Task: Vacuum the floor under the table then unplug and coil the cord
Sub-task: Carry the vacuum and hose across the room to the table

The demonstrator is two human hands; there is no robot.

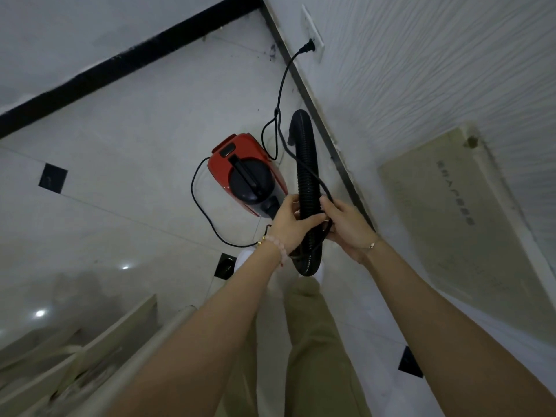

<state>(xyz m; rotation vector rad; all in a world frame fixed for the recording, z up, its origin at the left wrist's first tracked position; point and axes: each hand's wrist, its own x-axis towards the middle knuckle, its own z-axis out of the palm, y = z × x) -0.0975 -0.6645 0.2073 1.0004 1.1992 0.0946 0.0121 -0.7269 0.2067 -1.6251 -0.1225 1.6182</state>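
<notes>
The black plug (307, 47) is seen seated in the white wall socket (318, 37), so unplugging is judged undone and coiling barely begun. The thin black power cord (281, 85) is run lengthwise from socket to hands, past the red canister vacuum (240, 173) at the tiled floor's (120, 176) wall edge. The black ribbed hose (305, 176) is gripped by the left hand (290, 222); the cord is pinched against it by the right hand (346, 225).

I see a shiny white tile floor (120, 164) with little black squares (53, 178) in it. Two bright spots of light (39, 313) shine on it. A black strip (120, 60) runs along the far wall (75, 28). The right wall (421, 70) is white and bumpy, with a pale board (451, 212) against it.
</notes>
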